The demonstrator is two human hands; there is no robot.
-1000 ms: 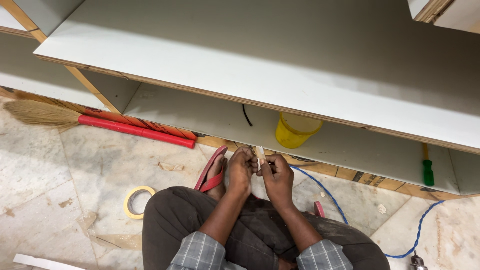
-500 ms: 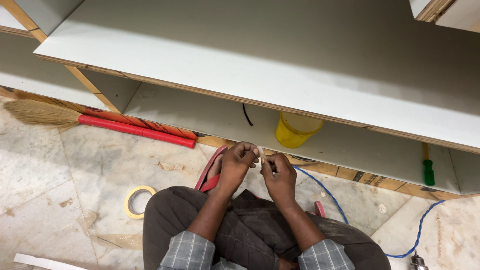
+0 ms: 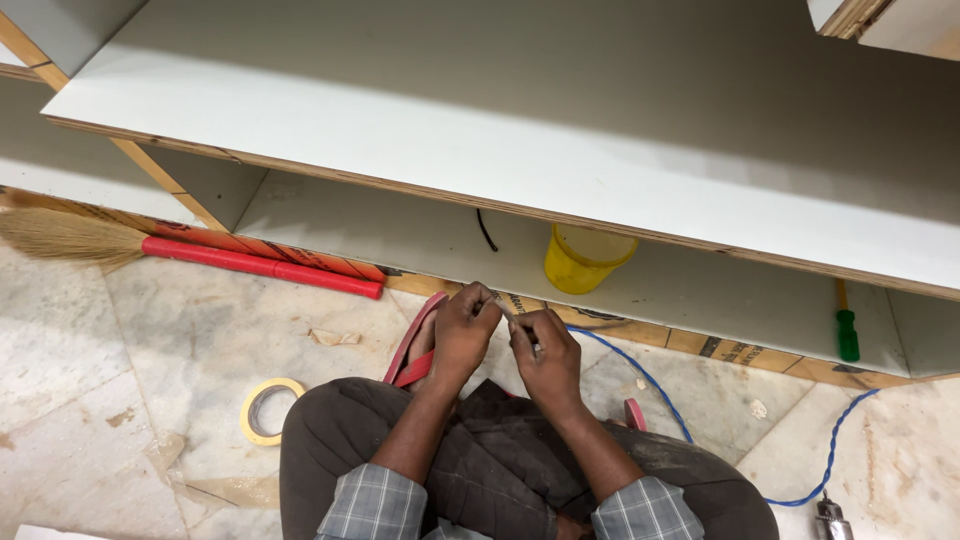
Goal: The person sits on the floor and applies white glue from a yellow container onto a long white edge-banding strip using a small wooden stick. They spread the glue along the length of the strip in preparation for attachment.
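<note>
Both hands meet above the knees: the left hand (image 3: pixel 462 325) and right hand (image 3: pixel 545 352) each pinch an end of a small pale strip (image 3: pixel 503 308), fingers curled tight — seemingly to keep it taut. Just beyond them stands a yellow cup (image 3: pixel 583 260) in the cabinet shelf (image 3: pixel 400 235); a tape roll (image 3: pixel 268 410) lies left, a blue cable (image 3: pixel 650 382) right.

We count 2 hands, the left hand (image 3: pixel 462 325) and right hand (image 3: pixel 545 352), closed together on 1 thin strip (image 3: pixel 505 310). Left of them lie 1 tape roll (image 3: pixel 268 410) and 1 broom (image 3: pixel 190 250); beyond them stands 1 yellow cup (image 3: pixel 585 258); far right, 1 green screwdriver (image 3: pixel 847 330).
</note>
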